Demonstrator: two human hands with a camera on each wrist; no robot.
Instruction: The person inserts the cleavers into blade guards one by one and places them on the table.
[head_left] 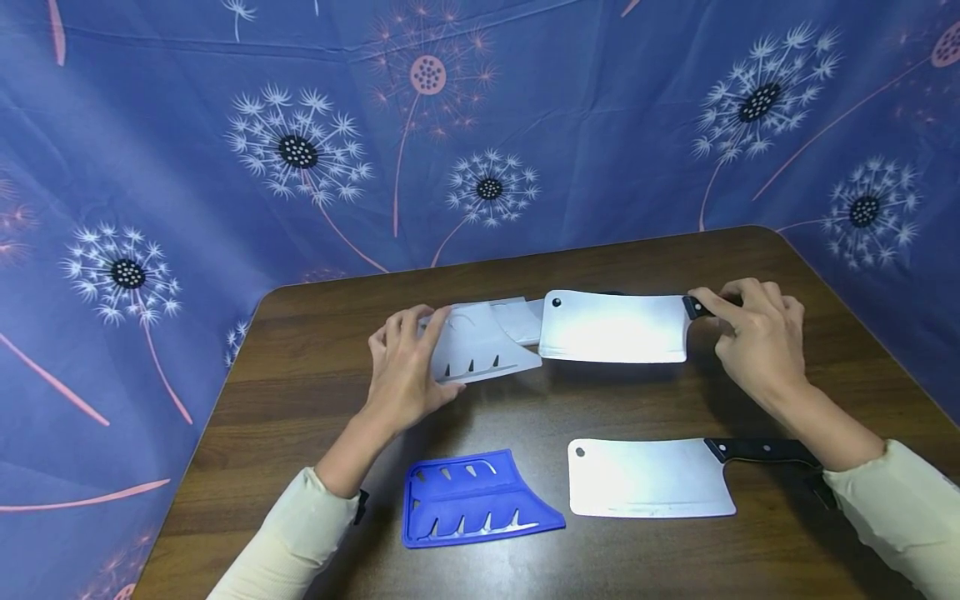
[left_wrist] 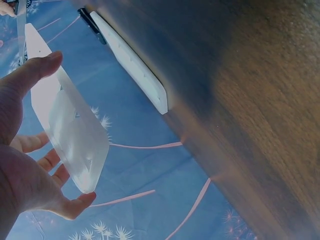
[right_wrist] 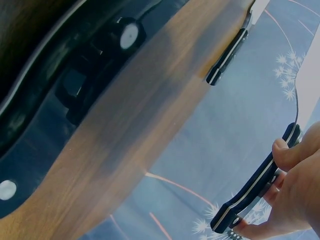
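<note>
My left hand [head_left: 405, 367] grips a white, slotted blade sheath [head_left: 472, 346] by its left end, thumb on one side and fingers on the other. The sheath is raised off the table in the left wrist view. With my right hand [head_left: 761, 342] I hold a cleaver [head_left: 611, 327] by its black handle [right_wrist: 255, 182], the blade pointing left. The blade's tip end lies close to the sheath's mouth; whether they touch I cannot tell. Behind them lies a second white sheath [left_wrist: 132, 60] with a black handle [left_wrist: 91, 25] at its end, partly hidden in the head view.
Nearer to me on the wooden table [head_left: 300, 400] lie a blue slotted sheath [head_left: 450, 504] and another cleaver [head_left: 645, 479], its black handle [head_left: 757, 450] to the right. A blue dandelion-print cloth [head_left: 600, 167] hangs behind the table's far edge.
</note>
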